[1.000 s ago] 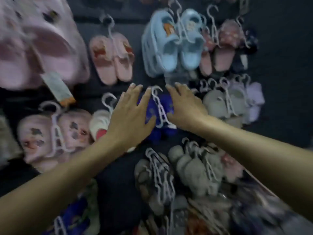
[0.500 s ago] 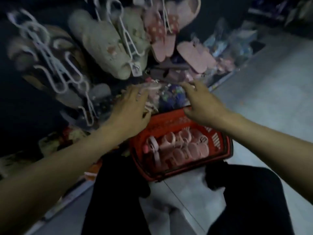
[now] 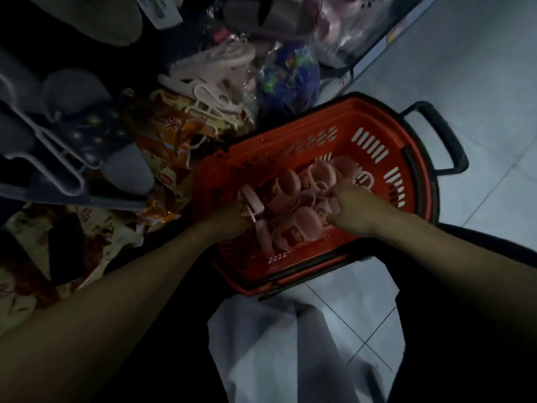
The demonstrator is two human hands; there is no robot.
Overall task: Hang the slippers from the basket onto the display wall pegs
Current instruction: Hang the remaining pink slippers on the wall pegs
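Slippers [image 3: 290,210], pink, lie heaped in the red basket [image 3: 363,138] on the tiled floor [image 3: 479,68], left hand [image 3: 232,218] gripping one at the heap's left edge, right hand [image 3: 353,209] pinching another at its right.

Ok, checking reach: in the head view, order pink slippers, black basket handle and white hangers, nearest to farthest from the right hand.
1. pink slippers, in the right hand's grip.
2. black handle, upper right.
3. white hangers, upper left.
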